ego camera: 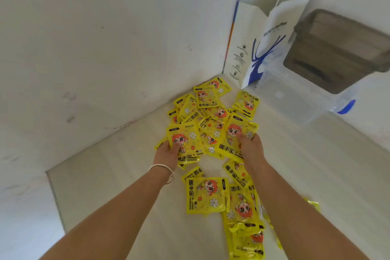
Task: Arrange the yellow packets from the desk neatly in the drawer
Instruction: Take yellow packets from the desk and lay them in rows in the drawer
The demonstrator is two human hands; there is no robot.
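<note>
The yellow packets (211,129) lie heaped and overlapping on the pale counter (118,175), in a corner of white walls by a paper bag (263,34) and clear box (295,99). Left hand (168,150) and right hand (250,145) each pinch one packet, thumb on top. Being glossy, neighbours may well slide off the counter.

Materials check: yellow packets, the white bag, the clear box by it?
Yellow packets: likely glossy plastic film; they show glare and crinkled edges. White bag: looks like matte paper, with sharp folds and cord handles. Clear box: seemingly rigid see-through plastic, frosted, blue clip on its side.
</note>
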